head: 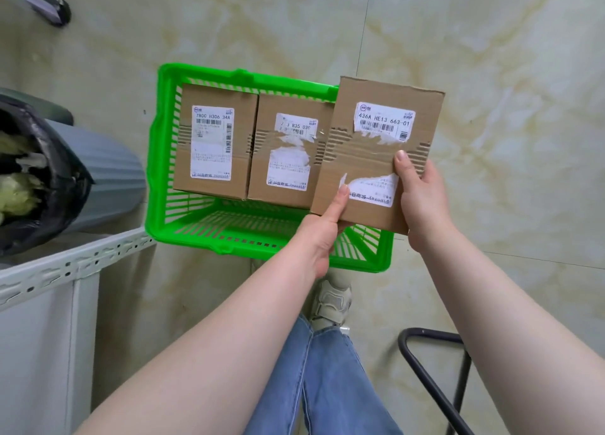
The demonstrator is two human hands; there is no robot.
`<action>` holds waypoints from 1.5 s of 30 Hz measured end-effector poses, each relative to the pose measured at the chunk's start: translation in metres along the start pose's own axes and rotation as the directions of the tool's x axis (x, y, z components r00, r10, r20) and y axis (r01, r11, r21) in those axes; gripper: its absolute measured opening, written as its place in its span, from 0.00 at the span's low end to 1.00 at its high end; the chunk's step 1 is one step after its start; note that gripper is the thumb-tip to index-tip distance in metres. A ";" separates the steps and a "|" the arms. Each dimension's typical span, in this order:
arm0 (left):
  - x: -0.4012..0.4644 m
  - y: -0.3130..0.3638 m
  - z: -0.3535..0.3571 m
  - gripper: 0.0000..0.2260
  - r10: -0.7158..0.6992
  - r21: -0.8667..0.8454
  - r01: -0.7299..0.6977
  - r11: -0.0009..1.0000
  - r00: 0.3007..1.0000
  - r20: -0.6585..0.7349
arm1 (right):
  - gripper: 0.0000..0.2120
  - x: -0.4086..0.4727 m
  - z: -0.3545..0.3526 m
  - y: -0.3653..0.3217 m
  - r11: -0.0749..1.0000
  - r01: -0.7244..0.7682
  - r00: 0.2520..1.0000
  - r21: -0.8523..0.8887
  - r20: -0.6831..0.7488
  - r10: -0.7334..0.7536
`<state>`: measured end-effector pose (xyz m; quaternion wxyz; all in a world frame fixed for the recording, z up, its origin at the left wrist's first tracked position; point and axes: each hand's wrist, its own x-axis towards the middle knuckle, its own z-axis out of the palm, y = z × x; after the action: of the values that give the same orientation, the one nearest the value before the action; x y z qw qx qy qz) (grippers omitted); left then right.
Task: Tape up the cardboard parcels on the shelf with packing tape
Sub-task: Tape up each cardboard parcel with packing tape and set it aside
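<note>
I hold a brown cardboard parcel [373,159] with a torn white label above the right side of a green plastic basket [163,159] on the floor. My left hand [322,235] grips its near left corner, thumb on top. My right hand [420,198] grips its near right edge, thumb across the torn seam. Two more labelled parcels lie side by side in the basket: one on the left [212,140], one in the middle [289,149] with a ripped label. No tape roll is in view.
A grey bin with a black liner [65,179] stands at the left, above a white metal shelf rail [75,264]. A black tubular frame [435,379] sits low right. My shoe [330,300] and jeans are below the basket on the tiled floor.
</note>
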<state>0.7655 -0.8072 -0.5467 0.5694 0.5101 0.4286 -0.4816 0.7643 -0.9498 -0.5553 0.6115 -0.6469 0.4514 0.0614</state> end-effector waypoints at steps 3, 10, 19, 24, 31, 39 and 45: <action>-0.004 -0.001 0.005 0.33 0.007 0.003 -0.007 1.000 1.000 -0.009 | 0.13 -0.002 -0.004 -0.001 0.999 0.008 1.000 -0.037 0.002 -0.008; -0.003 0.002 -0.001 0.25 0.002 -0.029 -0.003 1.000 1.000 -0.018 | 0.10 0.003 0.005 -0.009 0.997 0.012 0.999 -0.078 0.051 -0.008; 0.005 -0.007 0.000 0.29 0.042 -0.048 -0.046 0.998 0.996 -0.082 | 0.12 0.000 0.002 -0.003 0.996 -0.006 0.997 -0.090 0.075 0.013; 0.009 -0.012 -0.004 0.31 0.077 -0.026 -0.079 0.997 0.994 -0.078 | 0.12 0.001 0.001 0.001 0.991 0.021 0.996 -0.135 0.088 -0.009; 0.007 -0.011 -0.004 0.37 0.108 0.000 -0.108 0.994 0.994 -0.030 | 0.14 -0.004 0.000 -0.005 0.991 0.066 0.996 -0.117 0.060 -0.059; -0.026 0.016 -0.019 0.45 0.212 0.231 -0.186 0.955 0.973 -0.092 | 0.23 -0.033 0.000 -0.026 0.982 0.078 0.994 -0.170 -0.061 -0.089; -0.058 0.059 -0.077 0.27 0.496 0.169 -0.469 0.867 0.846 -0.197 | 0.21 -0.048 0.068 -0.055 0.973 0.152 0.985 -0.172 0.106 -0.135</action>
<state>0.8138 -0.7232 -0.4884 0.5874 0.6863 0.3223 -0.2831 0.8042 -0.8764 -0.5007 0.5742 -0.7266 0.3670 0.0877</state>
